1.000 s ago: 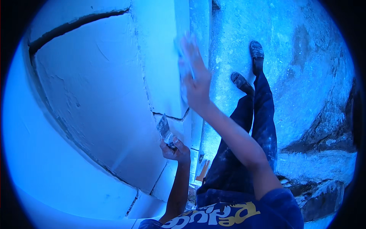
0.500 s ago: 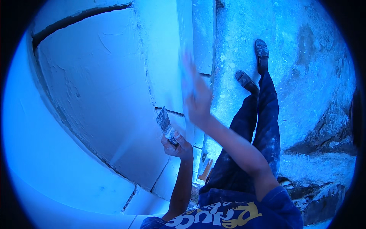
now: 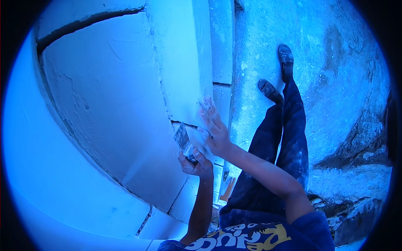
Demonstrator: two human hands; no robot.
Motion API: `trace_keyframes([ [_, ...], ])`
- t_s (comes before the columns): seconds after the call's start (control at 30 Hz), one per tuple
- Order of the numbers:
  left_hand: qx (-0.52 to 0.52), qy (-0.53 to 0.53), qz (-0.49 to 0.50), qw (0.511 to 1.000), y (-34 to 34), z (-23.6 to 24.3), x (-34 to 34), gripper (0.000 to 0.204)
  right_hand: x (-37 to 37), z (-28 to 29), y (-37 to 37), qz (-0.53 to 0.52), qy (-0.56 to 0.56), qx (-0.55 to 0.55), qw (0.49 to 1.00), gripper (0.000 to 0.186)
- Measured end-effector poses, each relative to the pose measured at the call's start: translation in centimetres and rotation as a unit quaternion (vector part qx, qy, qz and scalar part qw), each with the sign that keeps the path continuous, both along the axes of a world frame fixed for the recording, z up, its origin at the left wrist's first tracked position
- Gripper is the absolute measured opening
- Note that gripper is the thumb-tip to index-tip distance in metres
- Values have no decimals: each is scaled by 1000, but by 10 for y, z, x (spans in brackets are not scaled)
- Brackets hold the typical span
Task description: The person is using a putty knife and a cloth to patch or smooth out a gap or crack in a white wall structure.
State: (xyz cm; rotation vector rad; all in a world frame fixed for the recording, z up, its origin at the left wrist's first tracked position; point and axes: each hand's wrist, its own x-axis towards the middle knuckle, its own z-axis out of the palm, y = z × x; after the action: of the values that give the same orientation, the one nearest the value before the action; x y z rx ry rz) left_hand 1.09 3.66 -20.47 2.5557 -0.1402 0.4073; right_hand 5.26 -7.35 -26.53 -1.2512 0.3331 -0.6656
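My left hand (image 3: 196,164) is closed around the handle of a putty knife (image 3: 181,137), its smeared blade pointing up and away from me. The blade is close to a pale block surface (image 3: 104,83) and a dark joint (image 3: 183,124). My right hand (image 3: 215,131) is bare, with its fingers stretched out flat along the edge of a long pale strip (image 3: 176,54). It seems to rest on that edge, though contact is hard to make out. White residue coats its fingertips.
Dark open joints (image 3: 90,19) run between the pale blocks. To the right lies a rough, stained floor (image 3: 314,104), where my sandalled feet (image 3: 286,56) stand. An orange-brown piece (image 3: 227,189) is beside my leg. Broken, rocky material (image 3: 356,221) lies at the lower right.
My right hand has come back toward me along the strip's edge, from blurred to nearly still. My left hand and the putty knife have shifted slightly right and nearer to me.
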Motion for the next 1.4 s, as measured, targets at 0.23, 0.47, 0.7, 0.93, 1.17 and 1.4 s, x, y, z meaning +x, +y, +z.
trace_keyframes([
  [0.23,-30,-10,11,999,0,-6,-2,42,90,3,-93,-42,37,-6,998,60],
  [0.47,11,-151,-160,975,13,-7,10,34,10,-12,-8,31,-44,-95,994,69],
  [0.7,-19,-14,-86,996,1,-6,3,24,59,2,-66,1,26,-18,999,63],
  [0.93,61,-5,-102,993,9,2,6,31,38,-11,-36,9,-1,-76,997,56],
  [1.17,45,15,-123,991,-6,1,16,38,80,-7,-66,-44,27,-30,998,57],
  [1.4,4,38,-117,992,0,2,13,39,27,-7,-21,9,5,-64,998,59],
])
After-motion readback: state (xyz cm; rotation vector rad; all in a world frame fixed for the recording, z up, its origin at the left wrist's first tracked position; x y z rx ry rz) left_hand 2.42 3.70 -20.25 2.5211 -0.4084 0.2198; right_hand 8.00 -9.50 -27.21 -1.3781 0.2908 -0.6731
